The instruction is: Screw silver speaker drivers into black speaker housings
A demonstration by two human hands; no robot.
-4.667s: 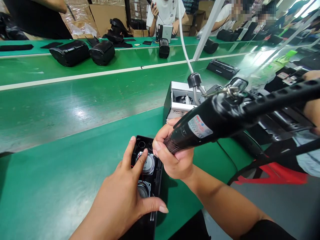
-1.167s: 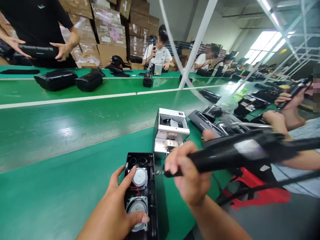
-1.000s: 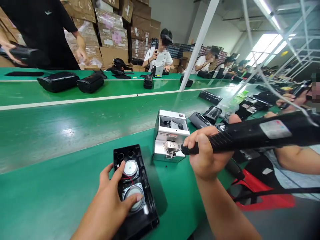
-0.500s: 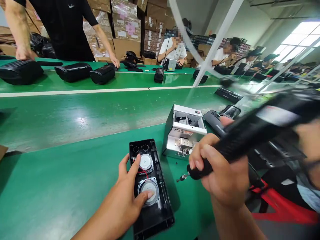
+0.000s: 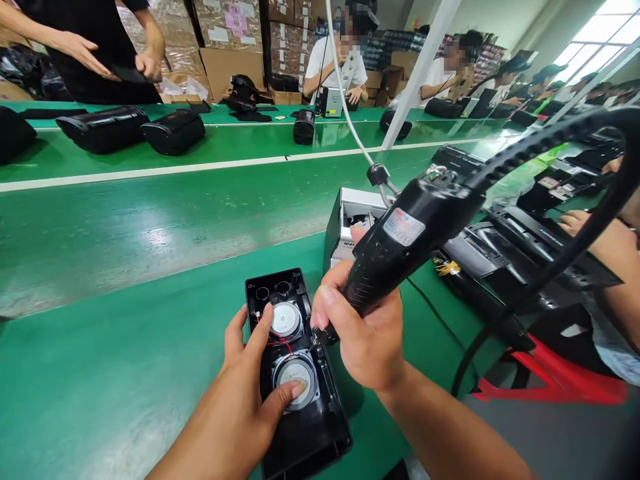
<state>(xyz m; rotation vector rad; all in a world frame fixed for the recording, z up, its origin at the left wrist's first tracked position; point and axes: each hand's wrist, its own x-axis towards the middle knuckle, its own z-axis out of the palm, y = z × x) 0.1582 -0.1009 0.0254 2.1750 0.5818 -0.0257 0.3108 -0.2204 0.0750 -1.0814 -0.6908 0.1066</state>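
A black speaker housing [image 5: 300, 427] lies open on the green bench with two round silver drivers [image 5: 285, 320] inside and a red wire between them. My left hand [image 5: 245, 393] rests on it, fingers spread, the index on the upper driver and the thumb on the lower one. My right hand [image 5: 367, 337] is closed round a black electric screwdriver [image 5: 405, 243]. Its bit touches the housing's right edge between the two drivers.
A white screw feeder box [image 5: 350, 223] stands just behind the housing. Black housings lie on the green conveyor [image 5: 150, 213] and at right. A co-worker's arm [image 5: 600, 233] is at right; other people work across the belt. A red stool [image 5: 550, 383] is below.
My right hand carried the screwdriver from the feeder box back down to the housing's right edge. My left hand stayed on the drivers.
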